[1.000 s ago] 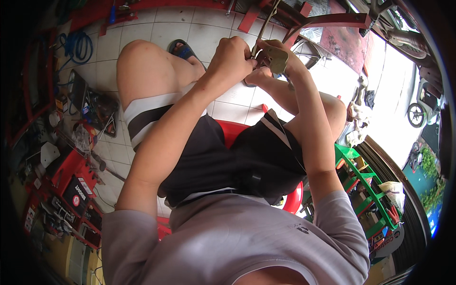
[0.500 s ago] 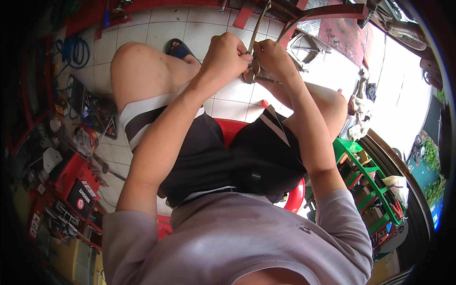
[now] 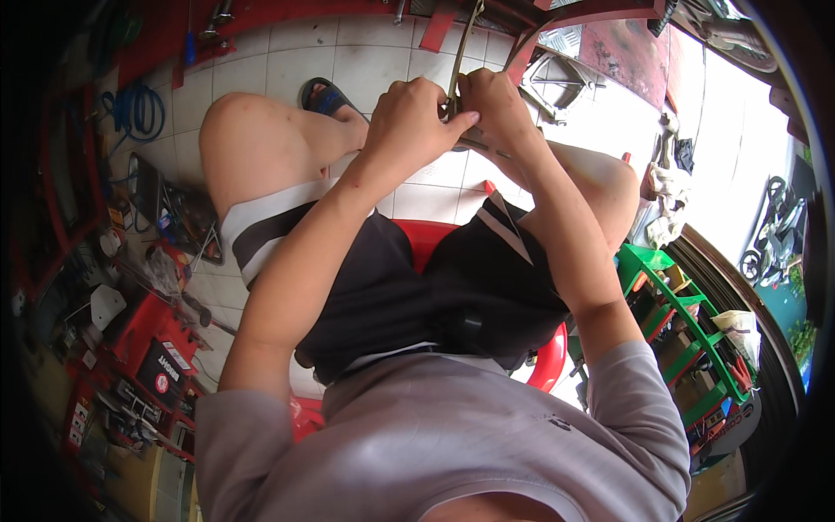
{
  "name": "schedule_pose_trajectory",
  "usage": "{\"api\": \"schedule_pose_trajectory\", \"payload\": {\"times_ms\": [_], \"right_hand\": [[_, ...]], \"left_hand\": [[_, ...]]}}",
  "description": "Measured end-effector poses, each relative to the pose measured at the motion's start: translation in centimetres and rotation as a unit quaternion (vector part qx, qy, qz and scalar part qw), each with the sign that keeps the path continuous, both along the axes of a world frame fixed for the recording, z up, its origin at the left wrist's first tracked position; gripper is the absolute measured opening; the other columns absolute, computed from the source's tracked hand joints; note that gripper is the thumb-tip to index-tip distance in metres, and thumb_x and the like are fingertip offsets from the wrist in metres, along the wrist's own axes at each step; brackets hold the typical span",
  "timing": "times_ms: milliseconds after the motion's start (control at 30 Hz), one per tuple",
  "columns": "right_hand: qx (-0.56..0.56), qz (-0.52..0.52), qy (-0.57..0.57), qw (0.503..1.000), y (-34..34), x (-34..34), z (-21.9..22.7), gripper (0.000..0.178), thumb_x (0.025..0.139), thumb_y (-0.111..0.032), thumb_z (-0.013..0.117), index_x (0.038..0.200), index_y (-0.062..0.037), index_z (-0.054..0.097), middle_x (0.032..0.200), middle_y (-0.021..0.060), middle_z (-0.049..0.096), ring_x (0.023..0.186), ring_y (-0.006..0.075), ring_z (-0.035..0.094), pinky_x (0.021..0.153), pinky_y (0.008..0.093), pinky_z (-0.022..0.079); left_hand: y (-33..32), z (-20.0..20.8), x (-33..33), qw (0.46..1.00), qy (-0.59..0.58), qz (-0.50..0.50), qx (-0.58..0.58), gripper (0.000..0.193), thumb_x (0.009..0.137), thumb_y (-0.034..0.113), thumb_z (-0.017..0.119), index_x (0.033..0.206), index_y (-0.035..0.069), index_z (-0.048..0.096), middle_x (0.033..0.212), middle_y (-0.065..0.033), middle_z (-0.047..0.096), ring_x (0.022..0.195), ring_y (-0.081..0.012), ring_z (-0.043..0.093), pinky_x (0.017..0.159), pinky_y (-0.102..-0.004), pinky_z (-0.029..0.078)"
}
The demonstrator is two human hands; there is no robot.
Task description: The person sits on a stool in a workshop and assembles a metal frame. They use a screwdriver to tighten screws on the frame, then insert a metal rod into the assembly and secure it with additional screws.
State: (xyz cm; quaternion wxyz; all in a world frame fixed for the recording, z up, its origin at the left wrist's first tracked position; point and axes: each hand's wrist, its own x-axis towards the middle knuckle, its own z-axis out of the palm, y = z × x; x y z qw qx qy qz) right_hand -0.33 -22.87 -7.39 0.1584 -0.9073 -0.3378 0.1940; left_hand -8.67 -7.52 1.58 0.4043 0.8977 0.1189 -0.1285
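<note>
My left hand (image 3: 409, 122) and right hand (image 3: 494, 104) meet in front of me, above the floor between my knees. Both are closed, fingers curled, around the lower end of a long thin brownish strip (image 3: 465, 48). The left thumb reaches across to the right hand. Most of what lies between the hands is hidden by the fingers. From there the strip runs up toward the red metal bench (image 3: 600, 12). A second curved strip (image 3: 524, 41) rises beside the right hand. Below the hands, a thin rod (image 3: 487, 150) shows partly.
I sit on a red plastic stool (image 3: 548, 361). A metal frame (image 3: 557, 85) lies on the tiles beyond my right hand. At right stands a green rack (image 3: 670, 300) of tools. A blue coiled hose (image 3: 137, 113) and a red tool cabinet (image 3: 156, 326) are at left.
The left hand has turned, and its thumb now stretches over to the right hand. The metal piece between the hands is now mostly covered. The strip has shifted slightly left with the hands.
</note>
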Motion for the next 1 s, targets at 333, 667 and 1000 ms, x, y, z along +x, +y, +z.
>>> {"api": "schedule_pose_trajectory", "payload": {"times_ms": [333,667,1000], "right_hand": [[-0.101,0.031,0.205,0.973,1.4,2.7,4.5,0.031,0.089,-0.023,0.046,0.109,-0.0114,0.067,0.113,0.0131,0.063,0.102,0.032,0.061,0.088,0.039,0.049],[-0.103,-0.033,0.318,0.942,1.6,3.5,5.2,0.035,0.078,-0.011,0.051,0.108,-0.0157,0.068,0.116,0.013,0.063,0.102,0.0311,0.063,0.088,0.0387,0.049],[-0.116,-0.022,0.307,0.944,0.2,4.2,4.0,0.03,0.087,-0.016,0.049,0.11,-0.007,0.065,0.1,0.0147,0.069,0.084,0.0263,0.069,0.074,0.0359,0.052]], "left_hand": [[-0.1,-1.3,0.1,1.0,0.002,0.007,-0.001,0.016,0.078,0.014,0.063,0.079,-0.002,0.067,0.074,-0.0163,0.068,0.07,-0.0313,0.067,0.063,-0.0397,0.051],[-2.3,-1.2,0.2,1.0,-0.009,0.028,0.003,0.026,0.083,0.012,0.059,0.084,-0.013,0.054,0.076,-0.0322,0.061,0.073,-0.046,0.064,0.067,-0.0466,0.054],[-2.2,-0.3,0.4,0.998,-0.017,0.026,-0.046,0.012,0.08,0.003,0.061,0.081,-0.01,0.059,0.08,-0.0261,0.062,0.074,-0.0395,0.066,0.064,-0.0411,0.056]]}}
